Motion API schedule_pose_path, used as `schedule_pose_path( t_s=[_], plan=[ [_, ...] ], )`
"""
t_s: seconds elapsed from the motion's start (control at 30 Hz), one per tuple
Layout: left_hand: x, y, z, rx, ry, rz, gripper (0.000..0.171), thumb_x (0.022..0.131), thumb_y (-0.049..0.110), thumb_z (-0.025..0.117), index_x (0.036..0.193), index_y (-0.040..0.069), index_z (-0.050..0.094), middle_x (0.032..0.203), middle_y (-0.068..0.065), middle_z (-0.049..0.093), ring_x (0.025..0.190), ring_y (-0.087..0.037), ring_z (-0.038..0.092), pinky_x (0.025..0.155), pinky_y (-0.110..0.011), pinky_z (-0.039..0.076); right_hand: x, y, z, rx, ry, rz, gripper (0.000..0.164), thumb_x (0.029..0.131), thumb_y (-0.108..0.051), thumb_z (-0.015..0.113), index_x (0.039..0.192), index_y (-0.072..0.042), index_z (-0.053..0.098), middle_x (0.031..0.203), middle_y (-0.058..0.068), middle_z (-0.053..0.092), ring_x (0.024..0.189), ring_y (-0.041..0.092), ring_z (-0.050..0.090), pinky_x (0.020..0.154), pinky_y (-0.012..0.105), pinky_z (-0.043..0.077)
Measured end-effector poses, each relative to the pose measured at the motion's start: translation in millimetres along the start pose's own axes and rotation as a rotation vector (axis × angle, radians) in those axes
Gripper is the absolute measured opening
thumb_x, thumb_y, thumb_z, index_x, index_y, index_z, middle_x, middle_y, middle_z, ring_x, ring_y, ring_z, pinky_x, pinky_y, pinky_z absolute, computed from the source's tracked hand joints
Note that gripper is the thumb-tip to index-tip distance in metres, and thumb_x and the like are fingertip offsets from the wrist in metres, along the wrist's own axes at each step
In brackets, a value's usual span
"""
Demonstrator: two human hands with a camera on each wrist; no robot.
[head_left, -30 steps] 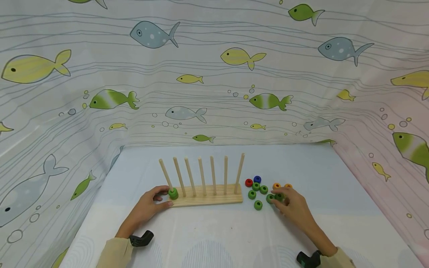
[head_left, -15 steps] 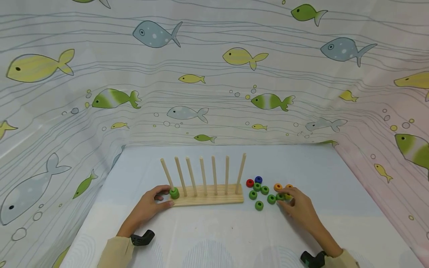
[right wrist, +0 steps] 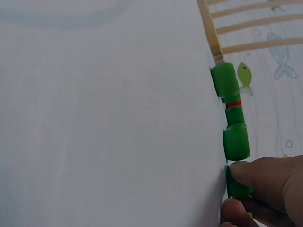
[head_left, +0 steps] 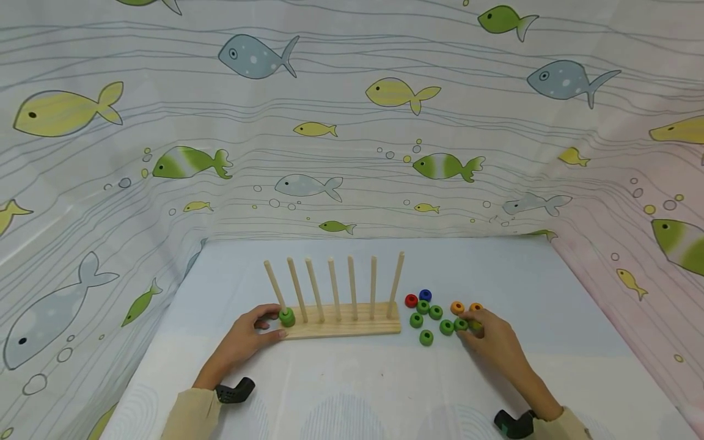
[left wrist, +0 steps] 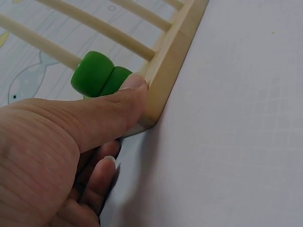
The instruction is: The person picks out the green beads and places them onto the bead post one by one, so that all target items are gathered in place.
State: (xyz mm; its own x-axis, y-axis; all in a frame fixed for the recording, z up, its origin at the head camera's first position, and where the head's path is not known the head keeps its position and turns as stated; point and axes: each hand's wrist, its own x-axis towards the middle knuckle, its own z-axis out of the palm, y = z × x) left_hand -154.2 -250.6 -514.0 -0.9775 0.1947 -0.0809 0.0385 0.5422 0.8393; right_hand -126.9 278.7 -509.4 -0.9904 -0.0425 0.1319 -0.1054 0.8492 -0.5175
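A wooden peg board (head_left: 341, 330) with a row of upright pegs lies on the table. My left hand (head_left: 244, 333) grips its left end, the thumb (left wrist: 135, 87) along the front edge beside the green beads. Two green beads (left wrist: 94, 73) are stacked at the foot of the leftmost peg; the other pegs are bare. To the right of the board, my right hand (head_left: 497, 342) is over the loose beads, thumb and index finger pinching a green bead (right wrist: 236, 182) that stands on the table. A yellow-green bead (head_left: 475, 325) is partly hidden beneath these fingers.
Several green beads (head_left: 423, 307) lie loose between the board and my right hand. A red bead (head_left: 411, 300) and a blue bead (head_left: 425, 295) are behind them. Two orange beads, one of them at the fingertips (head_left: 458, 307), sit farther right. A fish-patterned cloth (head_left: 352, 153) rises behind the table.
My right hand has shifted a little to the right, from over two green beads to the right one of them. The left hand keeps its grip on the board's end.
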Motion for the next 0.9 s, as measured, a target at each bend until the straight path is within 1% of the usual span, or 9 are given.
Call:
schedule_pose_path(
  t_s=[0.07, 0.13, 0.2, 0.3, 0.47, 0.57, 0.73, 0.8, 0.9],
  plan=[
    [-0.7, 0.8, 0.3, -0.012, -0.001, -0.002, 0.065, 0.090, 0.030, 0.082, 0.144, 0.009, 0.055, 0.136, -0.011, 0.060, 0.111, -0.024, 0.055, 0.089, -0.033, 0.048, -1, -1, -1, -0.001, -0.001, 0.012, 0.034, 0.084, -0.015, 0.085, 0.116, -0.006, 0.076, 0.110, 0.012, 0.071, 0.073, 0.017, 0.049, 0.061, 0.032, 0.038],
    [-1.0, 0.7, 0.4, -0.018, -0.002, 0.002, 0.065, 0.090, 0.029, 0.082, 0.145, 0.008, 0.055, 0.137, -0.011, 0.060, 0.111, -0.024, 0.056, 0.089, -0.032, 0.048, -1, -2, -2, 0.006, -0.004, 0.030, 0.035, 0.084, -0.016, 0.085, 0.116, -0.005, 0.076, 0.099, 0.009, 0.070, 0.072, 0.017, 0.049, 0.061, 0.032, 0.038],
    [-0.9, 0.2, 0.2, -0.015, -0.001, 0.009, 0.064, 0.090, 0.029, 0.082, 0.145, 0.008, 0.055, 0.137, -0.012, 0.060, 0.111, -0.024, 0.056, 0.090, -0.033, 0.048, -2, -1, -3, 0.015, -0.008, 0.045, 0.036, 0.085, -0.017, 0.085, 0.118, -0.005, 0.075, 0.088, 0.005, 0.065, 0.069, 0.016, 0.048, 0.059, 0.030, 0.037],
    [-0.6, -0.4, 0.1, -0.012, -0.001, 0.006, 0.064, 0.090, 0.029, 0.082, 0.145, 0.008, 0.055, 0.137, -0.012, 0.060, 0.111, -0.024, 0.056, 0.091, -0.035, 0.048, -2, 1, -6, 0.038, -0.013, 0.061, 0.040, 0.086, -0.020, 0.085, 0.121, -0.005, 0.073, 0.078, 0.000, 0.058, 0.064, 0.015, 0.047, 0.053, 0.027, 0.037],
    [-0.5, -0.9, 0.0, -0.004, -0.002, -0.013, 0.066, 0.090, 0.032, 0.082, 0.145, 0.010, 0.055, 0.137, -0.011, 0.060, 0.112, -0.024, 0.056, 0.093, -0.036, 0.047, -2, 1, -9, 0.092, 0.001, 0.049, 0.042, 0.086, -0.019, 0.085, 0.123, -0.005, 0.071, 0.084, 0.000, 0.066, 0.059, 0.013, 0.052, 0.048, 0.025, 0.042],
    [-0.5, -1.4, 0.1, 0.000, -0.005, -0.021, 0.066, 0.090, 0.033, 0.082, 0.145, 0.010, 0.054, 0.137, -0.010, 0.060, 0.113, -0.024, 0.055, 0.094, -0.037, 0.047, -2, 0, -10, 0.116, 0.007, 0.031, 0.041, 0.086, -0.019, 0.085, 0.122, -0.006, 0.071, 0.082, -0.001, 0.066, 0.058, 0.011, 0.052, 0.048, 0.025, 0.042],
    [-0.1, -1.5, 0.7, -0.008, -0.006, -0.030, 0.066, 0.089, 0.032, 0.083, 0.145, 0.011, 0.055, 0.138, -0.009, 0.059, 0.114, -0.024, 0.055, 0.096, -0.040, 0.047, -3, -4, -11, 0.138, 0.021, -0.008, 0.039, 0.086, -0.019, 0.086, 0.122, -0.008, 0.073, 0.072, -0.004, 0.060, 0.056, 0.009, 0.049, 0.049, 0.025, 0.040],
    [0.1, -1.5, 0.7, -0.007, -0.004, -0.030, 0.066, 0.089, 0.032, 0.083, 0.145, 0.012, 0.055, 0.137, -0.009, 0.060, 0.114, -0.024, 0.055, 0.096, -0.041, 0.047, -2, -7, -11, 0.143, 0.022, -0.010, 0.039, 0.086, -0.019, 0.086, 0.122, -0.010, 0.073, 0.071, -0.003, 0.059, 0.055, 0.010, 0.048, 0.048, 0.025, 0.039],
    [0.0, -0.8, -0.1, -0.003, -0.003, -0.018, 0.065, 0.089, 0.032, 0.083, 0.144, 0.011, 0.055, 0.137, -0.010, 0.060, 0.113, -0.024, 0.056, 0.095, -0.041, 0.047, -2, -12, -11, 0.156, 0.024, -0.013, 0.039, 0.086, -0.018, 0.086, 0.122, -0.010, 0.074, 0.075, -0.002, 0.064, 0.055, 0.010, 0.049, 0.048, 0.025, 0.040]
  ],
)
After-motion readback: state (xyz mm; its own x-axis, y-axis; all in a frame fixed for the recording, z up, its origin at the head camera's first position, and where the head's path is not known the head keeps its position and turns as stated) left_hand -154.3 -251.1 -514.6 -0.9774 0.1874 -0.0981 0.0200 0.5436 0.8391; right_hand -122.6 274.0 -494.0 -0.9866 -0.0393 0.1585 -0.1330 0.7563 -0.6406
